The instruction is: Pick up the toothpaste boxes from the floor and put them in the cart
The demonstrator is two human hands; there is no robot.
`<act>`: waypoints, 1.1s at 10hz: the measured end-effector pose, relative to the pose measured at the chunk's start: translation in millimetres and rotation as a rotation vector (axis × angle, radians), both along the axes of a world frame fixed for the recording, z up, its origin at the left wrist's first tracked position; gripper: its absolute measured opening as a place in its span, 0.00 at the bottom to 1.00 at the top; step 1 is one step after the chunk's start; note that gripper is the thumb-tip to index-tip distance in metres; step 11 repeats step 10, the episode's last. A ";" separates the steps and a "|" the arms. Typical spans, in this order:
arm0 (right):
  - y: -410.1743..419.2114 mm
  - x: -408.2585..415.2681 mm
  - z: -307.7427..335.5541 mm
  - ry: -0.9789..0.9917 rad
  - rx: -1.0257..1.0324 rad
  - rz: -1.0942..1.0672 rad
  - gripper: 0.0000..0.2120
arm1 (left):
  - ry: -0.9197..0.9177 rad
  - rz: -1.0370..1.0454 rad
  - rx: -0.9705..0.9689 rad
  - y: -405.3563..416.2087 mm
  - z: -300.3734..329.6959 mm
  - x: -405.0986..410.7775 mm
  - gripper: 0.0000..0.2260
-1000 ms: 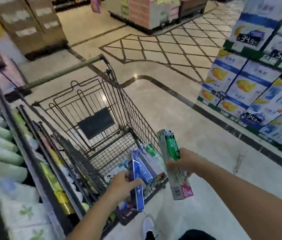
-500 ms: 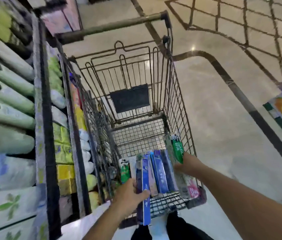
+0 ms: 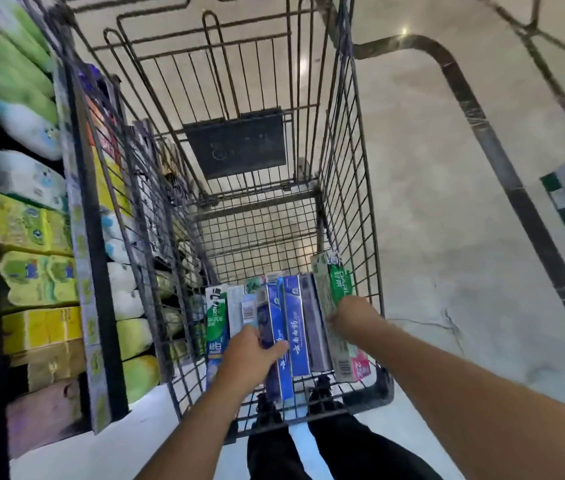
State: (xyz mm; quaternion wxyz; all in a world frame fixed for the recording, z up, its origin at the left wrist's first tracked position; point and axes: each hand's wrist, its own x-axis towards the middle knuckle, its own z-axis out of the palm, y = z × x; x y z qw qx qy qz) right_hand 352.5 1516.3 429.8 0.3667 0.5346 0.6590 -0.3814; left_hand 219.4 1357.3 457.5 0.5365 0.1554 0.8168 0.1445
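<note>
Dark wire cart [image 3: 350,188], seen from above, parked hard against a shelf [image 3: 90,271] of wrapped tissue packs along the left side. Toothpaste boxes in a row on the cart's mesh floor at the near end, lying lengthwise, side by side and touching. Left hand [image 3: 251,355], its grip clamped round a blue box [image 3: 275,341], thumb across the top face, box set among the others near the middle of the row. Right hand [image 3: 353,317], grip closed on a green and white box [image 3: 338,299] at the right edge of the cart, tight against the right wire wall. Another blue box [image 3: 296,327] between the two held ones; a green box [image 3: 217,320] at the left end of the row. Pale stone floor [image 3: 447,237] with a dark inlaid band right of the cart. Black trouser legs [image 3: 343,441] beneath the cart's near rim.
</note>
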 end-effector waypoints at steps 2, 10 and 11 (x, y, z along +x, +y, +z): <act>-0.8 5.1 6.7 0.088 0.023 -0.023 0.06 | 0.215 -0.157 -0.108 20.6 -17.3 -0.9 0.19; -11.1 15.5 108.1 0.374 0.100 0.088 0.30 | 0.324 -0.230 0.028 -4.4 49.1 -9.2 0.25; -11.1 15.5 108.1 0.374 0.100 0.088 0.30 | 0.324 -0.230 0.028 -4.4 49.1 -9.2 0.25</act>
